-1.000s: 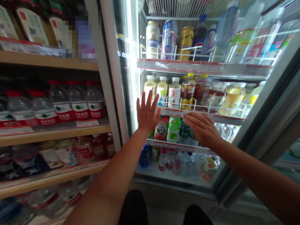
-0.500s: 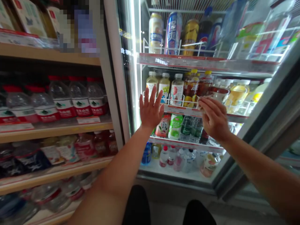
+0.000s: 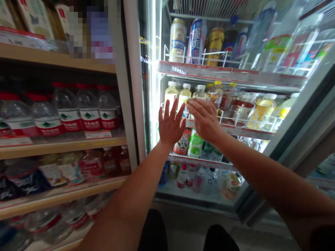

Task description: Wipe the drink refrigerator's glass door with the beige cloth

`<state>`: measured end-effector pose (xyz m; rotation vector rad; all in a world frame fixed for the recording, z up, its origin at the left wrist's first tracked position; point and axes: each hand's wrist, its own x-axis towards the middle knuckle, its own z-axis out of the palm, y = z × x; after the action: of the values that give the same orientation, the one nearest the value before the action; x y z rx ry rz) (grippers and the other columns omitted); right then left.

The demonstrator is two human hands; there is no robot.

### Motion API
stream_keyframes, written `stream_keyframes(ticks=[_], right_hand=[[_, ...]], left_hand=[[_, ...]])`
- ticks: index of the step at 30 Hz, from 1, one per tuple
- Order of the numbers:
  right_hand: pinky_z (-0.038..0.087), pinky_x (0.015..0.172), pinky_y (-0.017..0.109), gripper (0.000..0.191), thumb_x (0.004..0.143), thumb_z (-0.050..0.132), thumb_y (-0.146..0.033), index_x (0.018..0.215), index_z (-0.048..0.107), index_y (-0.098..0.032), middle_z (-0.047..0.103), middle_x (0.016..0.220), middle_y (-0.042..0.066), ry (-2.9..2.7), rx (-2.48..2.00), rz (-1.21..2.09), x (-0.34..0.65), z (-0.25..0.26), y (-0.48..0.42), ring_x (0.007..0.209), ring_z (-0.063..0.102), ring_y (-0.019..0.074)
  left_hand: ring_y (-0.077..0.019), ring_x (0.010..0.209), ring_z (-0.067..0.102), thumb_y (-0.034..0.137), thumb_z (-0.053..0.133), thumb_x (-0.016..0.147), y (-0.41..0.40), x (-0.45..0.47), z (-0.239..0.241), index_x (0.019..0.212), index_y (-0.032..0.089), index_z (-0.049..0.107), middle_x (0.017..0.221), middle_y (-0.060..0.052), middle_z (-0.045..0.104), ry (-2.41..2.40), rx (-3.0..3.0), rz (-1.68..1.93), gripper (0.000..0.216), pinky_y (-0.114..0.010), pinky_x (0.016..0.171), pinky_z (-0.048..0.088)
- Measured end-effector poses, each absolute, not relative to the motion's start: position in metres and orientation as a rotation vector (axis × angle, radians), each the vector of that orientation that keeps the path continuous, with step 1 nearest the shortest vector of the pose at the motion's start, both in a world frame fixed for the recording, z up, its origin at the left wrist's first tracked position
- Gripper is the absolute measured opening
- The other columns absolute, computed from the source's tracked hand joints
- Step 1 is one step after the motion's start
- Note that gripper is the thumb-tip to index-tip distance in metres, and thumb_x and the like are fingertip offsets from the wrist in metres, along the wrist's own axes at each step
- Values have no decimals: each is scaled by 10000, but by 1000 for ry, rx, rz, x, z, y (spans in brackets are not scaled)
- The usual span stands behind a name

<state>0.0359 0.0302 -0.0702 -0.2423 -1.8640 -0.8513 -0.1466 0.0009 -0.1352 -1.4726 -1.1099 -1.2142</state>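
Note:
My left hand is raised flat with its fingers spread, in front of the left end of the cooler's middle shelf. Close beside it, my right hand reaches in with fingers loosely curved in front of the pale juice bottles with white caps; nothing shows in it. A pink-labelled bottle stands just behind its fingertips. Below both hands are a red-labelled bottle and a green-labelled bottle.
The cooler's glass door stands open at the right. Cans line the top shelf. Small bottles stand on the cooler floor. Left of the cooler, wooden shelves carry red-capped water bottles.
My right hand has moved up and leftward along the middle shelf, from the bottles at its centre to those beside my left hand. The left hand has barely shifted.

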Motion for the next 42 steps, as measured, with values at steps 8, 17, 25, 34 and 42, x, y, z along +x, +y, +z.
stream_keyframes(ticks=[8, 17, 25, 34, 42], right_hand=[[268, 1290, 518, 561, 1026, 281, -198, 1561, 438, -255, 554, 1546, 35, -1863, -395, -547, -16, -41, 24, 1535, 364, 241], [378, 1248, 459, 642, 1028, 229, -236, 1664, 147, -266, 321, 1702, 18, -2054, -358, -346, 25, -57, 7, 1544, 356, 181], [172, 1266, 653, 680, 1055, 384, -447, 1659, 159, -232, 277, 1710, 98, -1842, -837, -883, 142, -94, 53, 1593, 203, 335], [191, 1281, 587, 671, 1082, 369, -395, 1653, 39, -271, 280, 1704, 70, -1760, -841, -956, 136, -107, 58, 1595, 211, 274], [165, 1293, 591, 650, 1079, 370, -377, 1654, 85, -269, 290, 1699, 63, -1769, -808, -889, 137, -109, 58, 1597, 203, 269]], left_hand=[[-264, 1599, 108, 426, 362, 1083, 7, -150, -139, 1667, 130, 61, 1696, -169, 241, -995, -1423, -1256, 721, -527, 1323, 112], [-257, 1567, 283, 517, 230, 1094, -8, -158, -136, 1496, 188, 396, 1573, -171, 477, -855, -1488, -1338, 546, -530, 1276, 266], [-264, 1495, 413, 201, 501, 985, -10, -121, -92, 1446, 204, 442, 1508, -156, 524, -930, -1404, -1517, 465, -543, 1227, 386], [-260, 1591, 199, 175, 397, 1039, 13, -106, -106, 1623, 234, 301, 1677, -109, 334, -824, -1638, -1140, 595, -507, 1299, 268], [-178, 1606, 106, 113, 303, 1051, 29, -120, -50, 1651, 259, 118, 1712, -99, 235, -641, -1553, -1297, 645, -445, 1306, 266]])
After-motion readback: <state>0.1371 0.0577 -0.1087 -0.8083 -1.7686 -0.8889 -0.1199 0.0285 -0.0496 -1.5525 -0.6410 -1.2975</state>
